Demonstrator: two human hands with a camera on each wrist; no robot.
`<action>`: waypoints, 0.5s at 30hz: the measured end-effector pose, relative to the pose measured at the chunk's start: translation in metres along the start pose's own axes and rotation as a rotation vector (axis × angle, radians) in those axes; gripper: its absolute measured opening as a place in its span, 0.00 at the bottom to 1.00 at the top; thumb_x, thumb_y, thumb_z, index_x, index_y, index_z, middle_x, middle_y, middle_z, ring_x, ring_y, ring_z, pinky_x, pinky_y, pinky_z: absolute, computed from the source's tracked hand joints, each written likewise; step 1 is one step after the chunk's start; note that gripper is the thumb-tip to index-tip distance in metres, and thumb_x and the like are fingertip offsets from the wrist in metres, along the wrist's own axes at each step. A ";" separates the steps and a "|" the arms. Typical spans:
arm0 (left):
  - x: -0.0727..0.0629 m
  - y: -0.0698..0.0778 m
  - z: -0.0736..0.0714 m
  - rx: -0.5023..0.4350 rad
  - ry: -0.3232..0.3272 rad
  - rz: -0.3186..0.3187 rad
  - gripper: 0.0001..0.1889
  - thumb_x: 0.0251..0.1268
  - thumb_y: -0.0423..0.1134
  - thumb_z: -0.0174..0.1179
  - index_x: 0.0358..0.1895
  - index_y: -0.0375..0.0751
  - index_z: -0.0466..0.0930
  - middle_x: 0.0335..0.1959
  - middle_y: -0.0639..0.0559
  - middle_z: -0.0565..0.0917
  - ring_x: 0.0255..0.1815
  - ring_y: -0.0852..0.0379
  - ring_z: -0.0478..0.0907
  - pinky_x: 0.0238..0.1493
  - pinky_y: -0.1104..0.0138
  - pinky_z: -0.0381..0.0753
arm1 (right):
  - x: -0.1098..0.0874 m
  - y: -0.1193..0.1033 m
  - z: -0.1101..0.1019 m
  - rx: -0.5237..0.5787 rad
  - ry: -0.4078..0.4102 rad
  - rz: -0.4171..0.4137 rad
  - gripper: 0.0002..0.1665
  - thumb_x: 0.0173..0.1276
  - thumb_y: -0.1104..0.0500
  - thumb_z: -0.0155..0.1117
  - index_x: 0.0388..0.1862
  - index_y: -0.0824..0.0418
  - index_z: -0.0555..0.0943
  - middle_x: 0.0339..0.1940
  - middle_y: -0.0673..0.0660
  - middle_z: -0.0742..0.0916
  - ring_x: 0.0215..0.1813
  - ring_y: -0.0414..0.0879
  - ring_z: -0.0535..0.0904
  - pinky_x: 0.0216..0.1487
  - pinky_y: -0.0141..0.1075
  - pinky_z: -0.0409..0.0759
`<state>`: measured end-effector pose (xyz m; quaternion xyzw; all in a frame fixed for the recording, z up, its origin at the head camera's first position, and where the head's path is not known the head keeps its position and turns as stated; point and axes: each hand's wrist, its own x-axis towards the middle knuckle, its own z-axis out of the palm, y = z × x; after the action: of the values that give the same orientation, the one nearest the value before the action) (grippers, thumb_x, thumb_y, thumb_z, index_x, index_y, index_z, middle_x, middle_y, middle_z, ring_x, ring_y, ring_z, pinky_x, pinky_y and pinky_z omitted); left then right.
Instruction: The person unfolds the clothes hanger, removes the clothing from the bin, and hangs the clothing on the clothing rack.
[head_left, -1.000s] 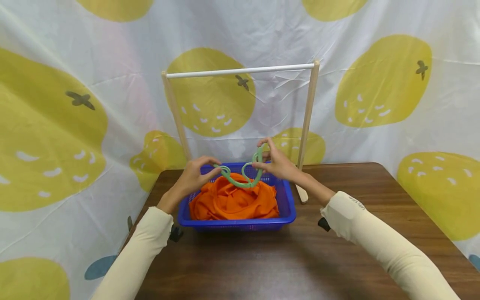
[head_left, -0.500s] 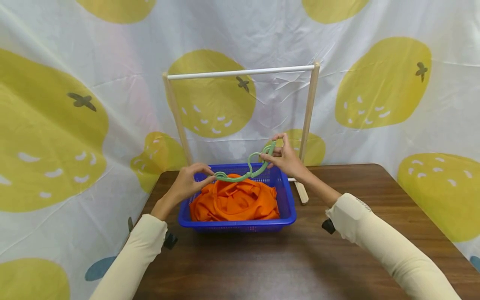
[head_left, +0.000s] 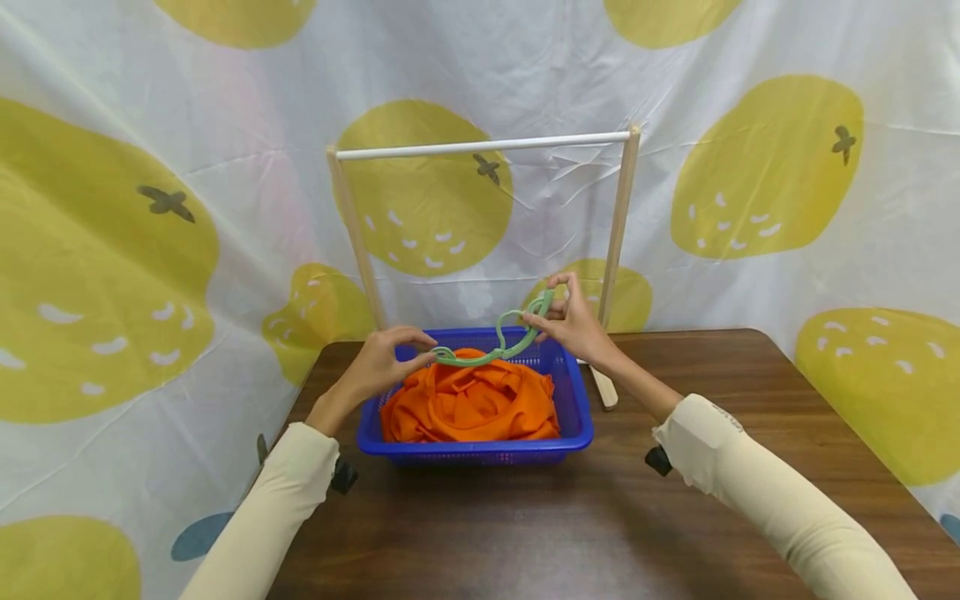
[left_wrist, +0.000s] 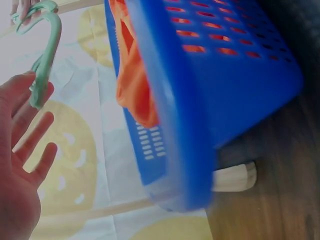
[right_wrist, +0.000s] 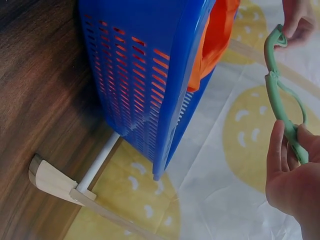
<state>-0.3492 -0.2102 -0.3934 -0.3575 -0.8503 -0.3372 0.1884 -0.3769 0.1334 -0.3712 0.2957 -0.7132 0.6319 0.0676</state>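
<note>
A light green folding clothes hanger spans the space between my two hands, above the basket. Its left end is pinched between thumb and fingers of my left hand. My right hand, held higher, grips the other arm, so the hanger slopes up to the right. A joint shows mid-hanger in the right wrist view, where the hanger bends slightly. Below, crumpled orange cloth lies in a blue plastic basket. In the left wrist view, the lower fingers of my left hand are spread.
Behind the basket stands a rack with a white crossbar and wooden posts; its right foot shows beside the basket. All this is on a dark wooden table. A fruit-print curtain hangs behind.
My right hand has moved to the right and my left hand slightly left. The hanger between them has gone from sharply bent to nearly straight. Little differs over the last half second.
</note>
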 end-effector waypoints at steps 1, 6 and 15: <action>0.002 0.002 0.000 0.000 -0.008 -0.002 0.10 0.65 0.38 0.74 0.47 0.42 0.90 0.42 0.53 0.90 0.47 0.52 0.86 0.58 0.52 0.82 | 0.000 0.000 0.001 0.001 0.003 0.000 0.31 0.72 0.75 0.63 0.58 0.68 0.52 0.41 0.84 0.84 0.35 0.43 0.90 0.31 0.40 0.88; 0.012 0.008 0.004 0.003 -0.068 -0.004 0.10 0.65 0.38 0.74 0.48 0.42 0.91 0.44 0.49 0.90 0.51 0.48 0.84 0.60 0.50 0.81 | 0.000 -0.002 0.006 0.012 0.025 0.007 0.30 0.70 0.76 0.65 0.56 0.63 0.56 0.38 0.79 0.86 0.34 0.44 0.89 0.29 0.40 0.87; 0.021 0.014 0.014 0.046 -0.205 -0.050 0.10 0.68 0.40 0.71 0.48 0.40 0.92 0.45 0.50 0.90 0.51 0.48 0.85 0.58 0.52 0.83 | -0.001 -0.007 0.009 0.016 0.029 0.006 0.30 0.70 0.75 0.65 0.55 0.61 0.57 0.37 0.78 0.86 0.33 0.44 0.89 0.30 0.40 0.87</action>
<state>-0.3540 -0.1827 -0.3851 -0.3643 -0.8813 -0.2838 0.1001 -0.3701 0.1249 -0.3669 0.2850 -0.7080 0.6420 0.0739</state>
